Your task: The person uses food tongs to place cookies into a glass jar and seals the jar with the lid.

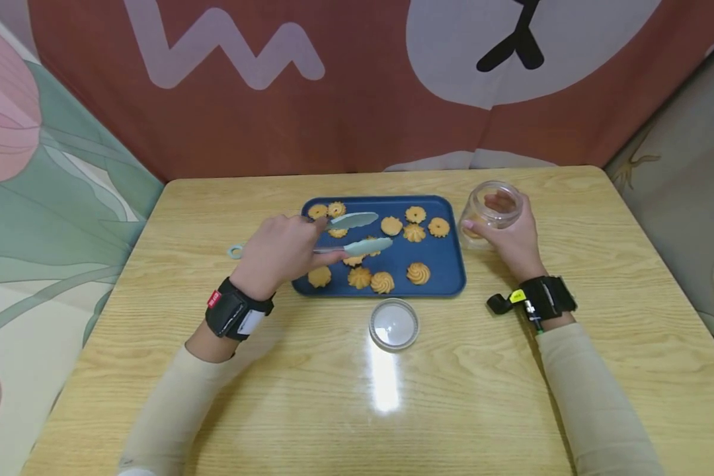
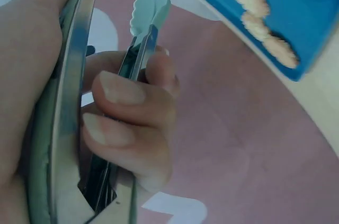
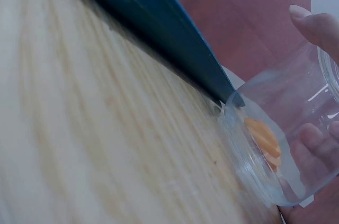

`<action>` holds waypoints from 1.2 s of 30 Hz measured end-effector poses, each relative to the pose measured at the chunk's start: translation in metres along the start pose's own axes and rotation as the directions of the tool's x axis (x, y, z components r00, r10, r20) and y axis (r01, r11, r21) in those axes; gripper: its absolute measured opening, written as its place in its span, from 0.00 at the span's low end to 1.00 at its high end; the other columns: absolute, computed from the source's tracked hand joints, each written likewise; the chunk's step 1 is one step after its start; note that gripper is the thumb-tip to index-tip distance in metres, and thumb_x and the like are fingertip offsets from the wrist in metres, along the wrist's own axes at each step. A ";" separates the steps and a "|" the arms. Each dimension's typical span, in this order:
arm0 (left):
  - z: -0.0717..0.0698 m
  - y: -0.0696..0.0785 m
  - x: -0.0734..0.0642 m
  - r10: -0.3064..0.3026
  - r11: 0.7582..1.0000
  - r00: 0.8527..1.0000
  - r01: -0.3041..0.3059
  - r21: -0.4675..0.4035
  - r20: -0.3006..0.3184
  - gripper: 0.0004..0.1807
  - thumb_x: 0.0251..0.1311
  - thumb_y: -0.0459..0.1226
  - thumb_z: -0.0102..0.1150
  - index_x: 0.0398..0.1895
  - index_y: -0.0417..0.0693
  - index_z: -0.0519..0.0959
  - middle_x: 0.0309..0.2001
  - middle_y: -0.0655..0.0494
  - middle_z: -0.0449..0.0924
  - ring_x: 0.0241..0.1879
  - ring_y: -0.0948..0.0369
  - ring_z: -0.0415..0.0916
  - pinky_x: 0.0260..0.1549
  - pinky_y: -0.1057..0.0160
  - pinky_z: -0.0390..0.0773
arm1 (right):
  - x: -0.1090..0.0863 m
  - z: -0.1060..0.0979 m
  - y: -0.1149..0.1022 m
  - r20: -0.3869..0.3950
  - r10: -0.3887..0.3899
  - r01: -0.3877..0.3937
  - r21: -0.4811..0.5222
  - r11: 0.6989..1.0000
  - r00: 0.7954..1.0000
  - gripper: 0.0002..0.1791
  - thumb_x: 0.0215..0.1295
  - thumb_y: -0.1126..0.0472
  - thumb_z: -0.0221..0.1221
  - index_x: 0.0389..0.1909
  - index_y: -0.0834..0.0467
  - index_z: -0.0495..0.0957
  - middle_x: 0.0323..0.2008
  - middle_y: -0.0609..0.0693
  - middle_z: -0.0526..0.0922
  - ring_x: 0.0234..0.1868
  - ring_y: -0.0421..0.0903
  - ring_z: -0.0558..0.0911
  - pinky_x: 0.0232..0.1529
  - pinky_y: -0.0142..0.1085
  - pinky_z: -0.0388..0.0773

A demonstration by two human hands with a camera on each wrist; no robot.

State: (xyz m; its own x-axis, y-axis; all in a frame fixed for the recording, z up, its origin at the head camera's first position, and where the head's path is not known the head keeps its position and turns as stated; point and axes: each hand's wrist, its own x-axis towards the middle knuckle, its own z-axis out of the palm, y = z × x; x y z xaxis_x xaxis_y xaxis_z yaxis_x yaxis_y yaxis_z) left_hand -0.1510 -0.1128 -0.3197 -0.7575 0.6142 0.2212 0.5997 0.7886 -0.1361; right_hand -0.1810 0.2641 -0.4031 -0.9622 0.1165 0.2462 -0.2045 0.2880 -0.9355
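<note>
My left hand (image 1: 279, 251) grips metal tongs (image 2: 69, 107) with pale mint tips (image 1: 369, 246). Those tips stand apart over the left half of a blue tray (image 1: 446, 271), and no cookie shows between them in the left wrist view. Several golden piped cookies (image 1: 418, 273) lie scattered on the tray, some partly hidden beneath the tongs and hand. At the tray's right side, my right hand (image 1: 517, 238) holds a clear open-mouthed jar (image 1: 473, 239), fingers round one side and thumb on the other. A cookie (image 3: 262, 142) rests inside at the jar's bottom.
A round clear lid (image 1: 395, 324) lies on the wooden table (image 1: 309, 396) just in front of the tray. Behind the table's far edge hangs a reddish-brown patterned cloth (image 1: 357, 132), with printed cloths on both sides.
</note>
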 end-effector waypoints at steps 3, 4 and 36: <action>0.003 -0.003 -0.009 -0.022 1.000 0.998 0.023 -0.012 0.052 0.36 0.53 0.67 0.52 0.42 0.45 0.82 0.06 0.59 0.60 0.04 0.62 0.59 0.03 0.62 0.60 | 0.000 0.000 0.000 0.001 -0.004 0.004 0.003 1.000 1.000 0.43 0.49 0.61 0.71 0.64 0.55 0.58 0.58 0.63 0.68 0.59 0.54 0.68 0.53 0.35 0.68; 0.005 -0.004 -0.012 -0.027 1.000 0.997 0.027 -0.010 0.066 0.36 0.53 0.67 0.52 0.43 0.45 0.82 0.06 0.59 0.60 0.04 0.62 0.59 0.03 0.62 0.60 | 0.000 0.000 0.000 0.001 -0.004 0.004 0.004 1.000 1.000 0.43 0.49 0.61 0.71 0.64 0.55 0.58 0.58 0.63 0.68 0.59 0.54 0.68 0.53 0.35 0.68; 0.028 -0.011 -0.035 0.006 0.999 1.000 -0.007 0.042 0.024 0.31 0.56 0.61 0.55 0.39 0.42 0.83 0.08 0.61 0.57 0.05 0.63 0.57 0.02 0.63 0.61 | 0.000 -0.001 0.004 0.001 -0.019 0.019 0.002 1.000 1.000 0.44 0.47 0.61 0.72 0.63 0.54 0.58 0.58 0.63 0.68 0.59 0.52 0.68 0.56 0.41 0.66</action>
State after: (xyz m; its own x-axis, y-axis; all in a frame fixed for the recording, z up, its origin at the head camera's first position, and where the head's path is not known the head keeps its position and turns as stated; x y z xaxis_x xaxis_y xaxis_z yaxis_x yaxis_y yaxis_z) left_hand -0.1385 -0.1425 -0.3532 -0.7598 0.6197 0.1966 0.5938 0.7846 -0.1785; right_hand -0.1816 0.2656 -0.4063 -0.9582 0.1100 0.2641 -0.2235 0.2885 -0.9310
